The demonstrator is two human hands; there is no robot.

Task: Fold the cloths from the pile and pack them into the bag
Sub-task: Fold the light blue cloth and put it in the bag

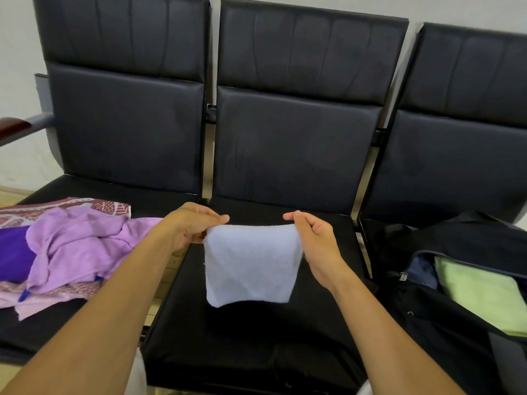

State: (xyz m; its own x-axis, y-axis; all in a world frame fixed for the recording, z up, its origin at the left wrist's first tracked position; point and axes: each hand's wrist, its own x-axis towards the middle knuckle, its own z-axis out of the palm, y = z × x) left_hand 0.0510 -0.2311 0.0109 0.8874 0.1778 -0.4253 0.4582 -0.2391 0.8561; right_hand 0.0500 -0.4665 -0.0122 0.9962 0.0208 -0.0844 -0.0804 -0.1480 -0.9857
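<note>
While the left hand (pixel 194 226) and right hand (pixel 312 238) each pinched a top corner of the pale blue cloth (pixel 251 266), it hung in the air above the middle seat (pixel 256 337). Because the lower edge dangled free, a loosened pinch could have dropped or skewed it, spoiling the fold. It looked small, soft and fleecy, roughly square. A pile (pixel 65 246) lay left; the bag (pixel 462 309) stood open right.
</note>
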